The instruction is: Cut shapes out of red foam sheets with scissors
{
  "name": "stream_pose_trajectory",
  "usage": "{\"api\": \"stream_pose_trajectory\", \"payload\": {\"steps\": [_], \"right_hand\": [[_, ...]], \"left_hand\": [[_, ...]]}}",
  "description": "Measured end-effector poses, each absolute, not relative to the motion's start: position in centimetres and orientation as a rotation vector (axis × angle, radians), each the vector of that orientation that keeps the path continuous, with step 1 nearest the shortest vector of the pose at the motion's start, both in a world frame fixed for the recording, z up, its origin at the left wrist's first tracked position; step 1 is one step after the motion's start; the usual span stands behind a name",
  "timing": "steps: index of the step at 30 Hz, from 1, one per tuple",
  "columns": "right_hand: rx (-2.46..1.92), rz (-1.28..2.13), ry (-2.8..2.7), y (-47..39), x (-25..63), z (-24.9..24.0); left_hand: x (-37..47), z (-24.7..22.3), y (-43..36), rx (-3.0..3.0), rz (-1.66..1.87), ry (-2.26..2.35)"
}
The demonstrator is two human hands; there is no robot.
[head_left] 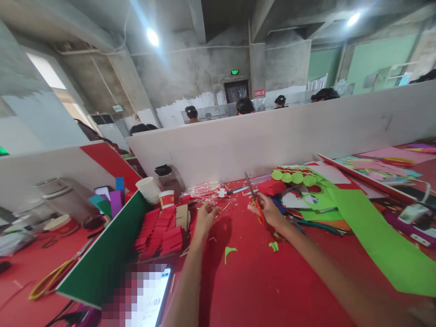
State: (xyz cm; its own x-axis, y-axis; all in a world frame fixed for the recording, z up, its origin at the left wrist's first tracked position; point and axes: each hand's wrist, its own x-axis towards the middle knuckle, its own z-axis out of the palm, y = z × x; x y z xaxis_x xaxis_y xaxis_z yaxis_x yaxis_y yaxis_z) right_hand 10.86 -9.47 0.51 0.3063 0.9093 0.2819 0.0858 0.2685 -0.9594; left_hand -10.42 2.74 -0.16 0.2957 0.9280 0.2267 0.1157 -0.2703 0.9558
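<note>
My right hand grips a pair of scissors with red handles, the metal blades pointing up and away from me. To its left, across a gap, my left hand hovers low over the red table with fingers loosely bent and apart; nothing shows in them. Just beyond the left hand lies a small red-and-white piece. Two green paper scraps, a curved one and a smaller one, lie nearer me. Thin sticks and tiny bits are scattered around.
Stacked red pieces, a paper cup and a dark-lidded jar stand left, beside a green divider. A phone lies in front. Green sheets, round green discs and pliers are right. A white partition runs behind.
</note>
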Motion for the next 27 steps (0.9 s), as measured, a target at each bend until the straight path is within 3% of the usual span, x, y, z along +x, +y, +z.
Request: {"api": "stream_pose_trajectory", "payload": {"steps": [6,12,27], "right_hand": [[-1.348,0.693,-1.299,-9.5,11.1,0.1],[-2.023,0.125,-1.761,-10.6,12.2,1.1],[-2.317,0.097,-1.917,-11.8,12.7,1.4]], "left_hand": [[-11.4,-0.8,3.5,1.864,0.963,1.220],[-10.6,-0.7,2.4,2.143,0.667,1.386],[-10.2,-0.5,1.7,2.375,0.496,1.459]]}}
